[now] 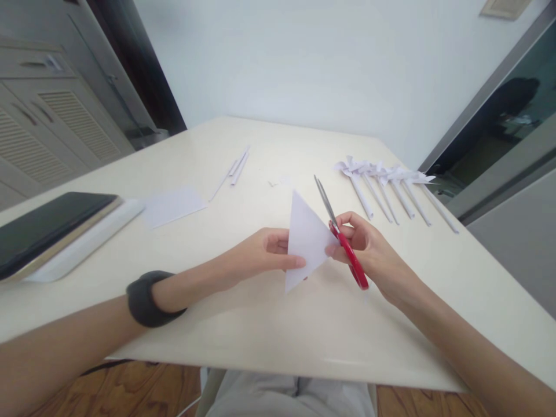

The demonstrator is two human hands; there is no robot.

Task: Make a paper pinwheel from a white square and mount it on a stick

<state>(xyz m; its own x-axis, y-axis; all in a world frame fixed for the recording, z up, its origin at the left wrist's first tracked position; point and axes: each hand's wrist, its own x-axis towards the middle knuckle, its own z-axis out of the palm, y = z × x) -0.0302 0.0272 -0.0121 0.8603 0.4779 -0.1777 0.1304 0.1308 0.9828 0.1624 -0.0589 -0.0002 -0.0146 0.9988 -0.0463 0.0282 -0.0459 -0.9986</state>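
A white sheet of paper folded into a triangle (306, 234) is held above the table between both hands. My left hand (278, 252) pinches its left edge, thumb on top and the other fingers behind. The right corner of the paper sits between the thumb and fingers of my right hand (360, 243). Red-handled scissors (350, 255) also hang in my right hand, their blades pointing up and away, seemingly closed together. The blades lie to the right of the paper, apart from it.
Several paper pinwheels (395, 185) on rolled sticks lie in a row at the right on the white table (260, 324). Rolled paper sticks (238, 168), small paper scraps (278, 182) and flat paper (174, 207) lie further back and left. A dark-screened tablet (56, 226) stands at the left.
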